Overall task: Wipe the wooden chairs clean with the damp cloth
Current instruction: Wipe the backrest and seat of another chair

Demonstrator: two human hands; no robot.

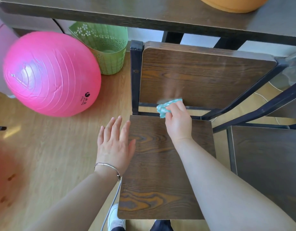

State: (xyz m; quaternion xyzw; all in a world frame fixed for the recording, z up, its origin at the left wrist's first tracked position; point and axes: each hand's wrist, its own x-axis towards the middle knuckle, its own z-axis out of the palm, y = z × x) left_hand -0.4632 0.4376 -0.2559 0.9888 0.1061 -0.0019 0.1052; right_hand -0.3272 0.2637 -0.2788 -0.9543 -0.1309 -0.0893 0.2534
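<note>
A dark wooden chair with a black metal frame stands in front of me, its seat below and its backrest above. My right hand is shut on a bunched teal dotted cloth, pressed at the bottom edge of the backrest. A faint damp streak runs up the backrest above the cloth. My left hand is open, fingers spread, hovering at the seat's left edge. A second wooden chair stands to the right.
A dark table runs along the top, with an orange object on it. A large pink exercise ball and a green perforated basket sit on the wood floor at the left. My white shoe shows below the seat.
</note>
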